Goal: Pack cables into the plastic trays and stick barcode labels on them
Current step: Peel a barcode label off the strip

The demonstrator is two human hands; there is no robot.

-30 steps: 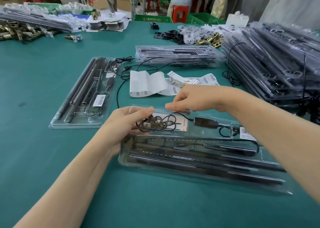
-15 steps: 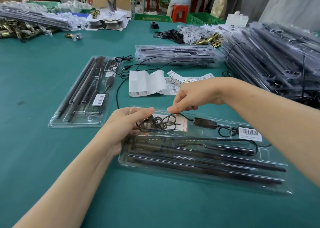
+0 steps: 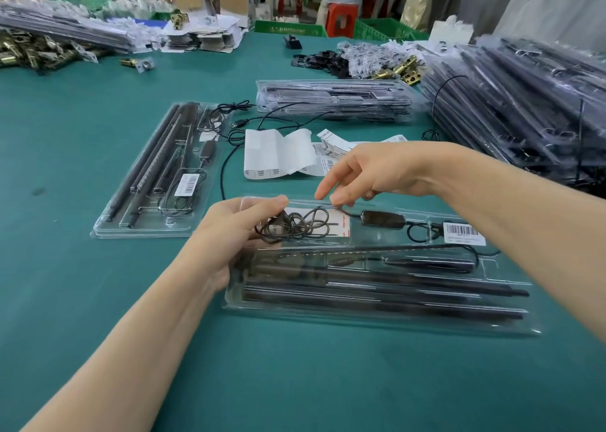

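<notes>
At the near edge, tray: rods seated, label on. Left hand grips its end, thumb on the coiled cable. Right hand pinches the same cable beside the coil; tucking unfinished, I judge. Beyond, second tray is labelled. Label strip and far stacks suggest more to pack.

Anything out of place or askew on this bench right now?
A loose black cable sprawls on the table beside the left tray, outside any compartment; the label strip lies curled.
</notes>
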